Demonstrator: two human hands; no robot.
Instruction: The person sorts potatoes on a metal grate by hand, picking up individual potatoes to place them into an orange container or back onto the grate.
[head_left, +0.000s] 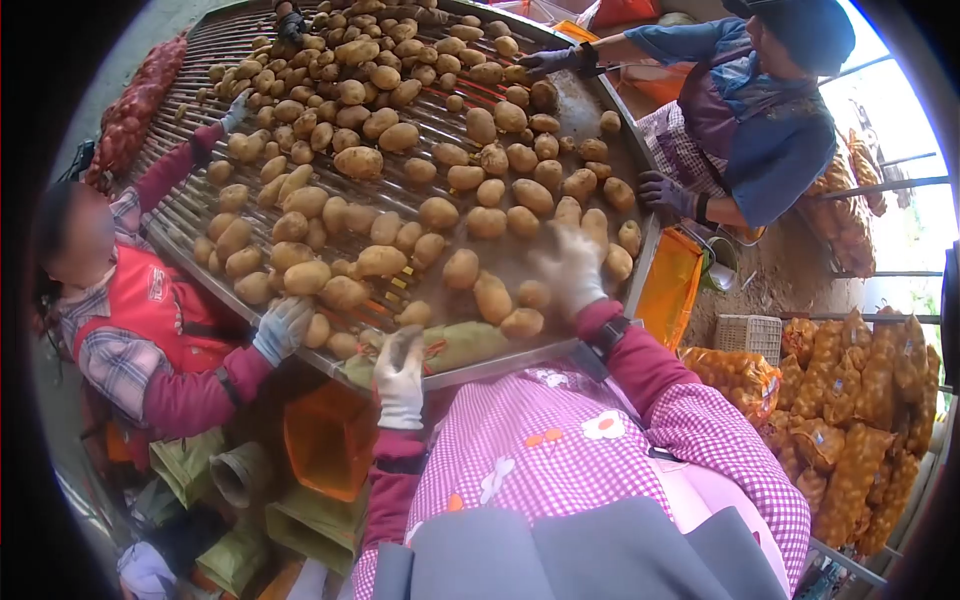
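Observation:
My left hand [400, 378], in a pale glove with dirty fingertips, lies at the near rim of the sorting table [470, 374], its fingers stretched out and nothing seen in them. Right beside it, a rolled green cloth [465, 346] with a bit of red string runs along that rim. My right hand [574, 268], also gloved, is smeared by motion over the potatoes at the right; its fingers do not show clearly. Near it lie an oblong potato [492, 297] and a rounder potato [461, 269]. Many more potatoes cover the slatted top.
A person in a red apron [160, 310] works at the left, gloved hands at the potatoes. Another in blue [770, 130] stands at the right side, dark gloves at the table. Orange crates [325, 440] sit below; filled net sacks [850, 440] are stacked at the right.

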